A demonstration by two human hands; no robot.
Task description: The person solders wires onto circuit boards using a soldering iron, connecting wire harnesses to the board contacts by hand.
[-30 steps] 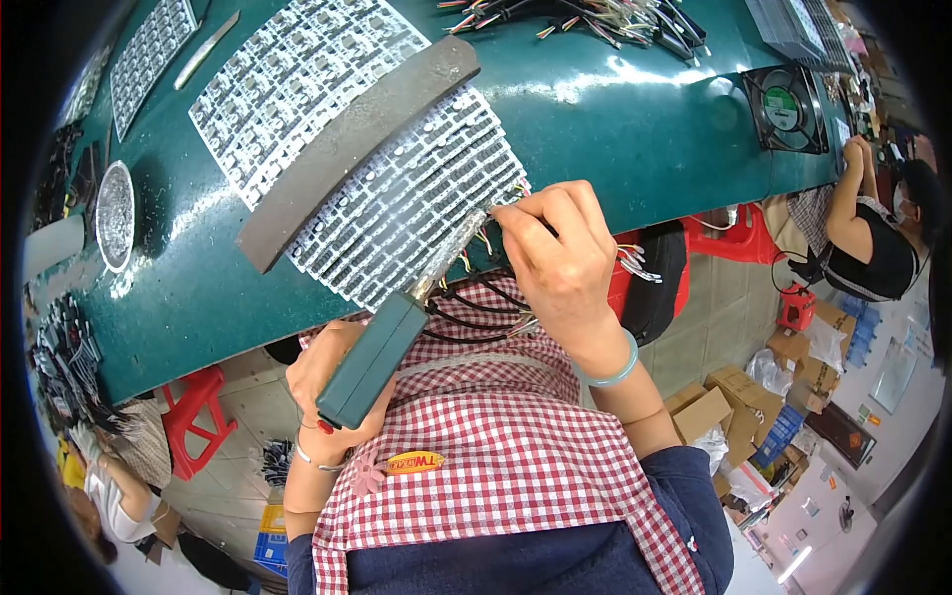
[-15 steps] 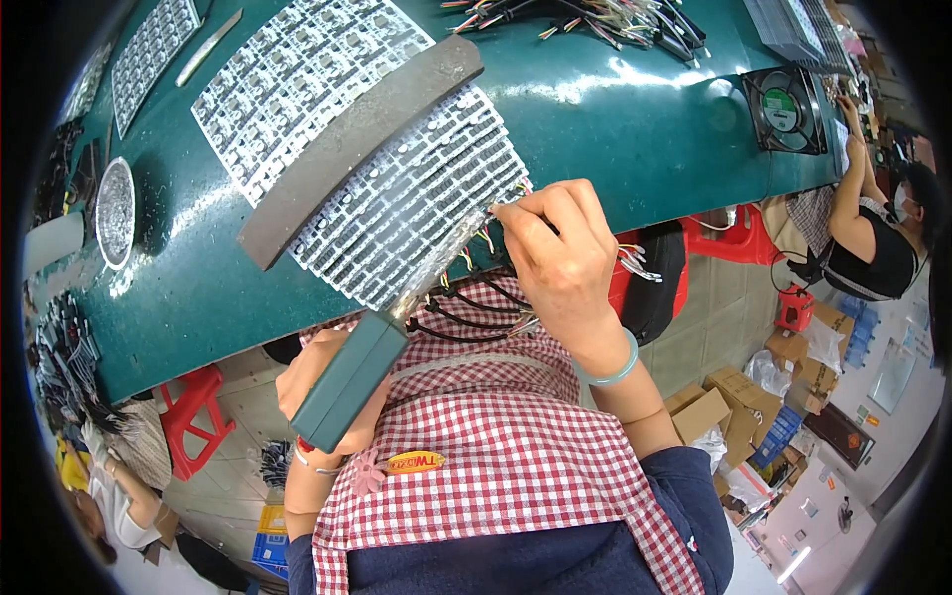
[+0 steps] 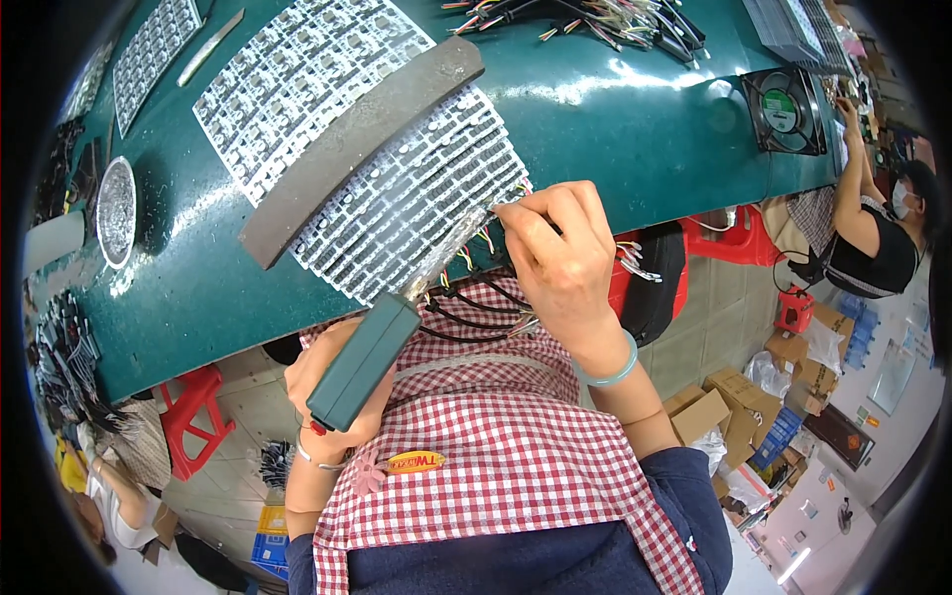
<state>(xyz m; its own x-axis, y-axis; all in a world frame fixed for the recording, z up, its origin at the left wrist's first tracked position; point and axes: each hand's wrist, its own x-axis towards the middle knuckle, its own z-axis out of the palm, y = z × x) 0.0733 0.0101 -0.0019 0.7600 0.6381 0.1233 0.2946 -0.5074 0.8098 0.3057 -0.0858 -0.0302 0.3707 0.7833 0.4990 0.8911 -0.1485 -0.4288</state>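
My left hand point(image 3: 335, 387) is closed round the blocky green handle of a soldering iron point(image 3: 365, 362). The iron's shiny, foil-like barrel slants up to the right along the near edge of a sheet of circuit boards point(image 3: 421, 188). Close to its tip, my right hand point(image 3: 563, 248) pinches with thumb and forefinger at the boards' right corner; what lies between the fingertips is too small to make out. Thin coloured wires and black cables point(image 3: 476, 322) hang from the boards' near edge over my checked apron. A curved dark bar point(image 3: 362, 149) lies across the boards.
More circuit board sheets point(image 3: 154, 59) and a tweezer-like tool point(image 3: 210, 48) lie at the far left, near a round silvery dish point(image 3: 117, 213). Cable bundles point(image 3: 605, 25) lie at the back. A fan point(image 3: 783, 111) stands at the right; a co-worker point(image 3: 873, 218) sits beyond.
The soldering iron's handle and my left hand have shifted slightly right and away from me. My right hand stays nearly where it was, still pinching at the boards' corner.
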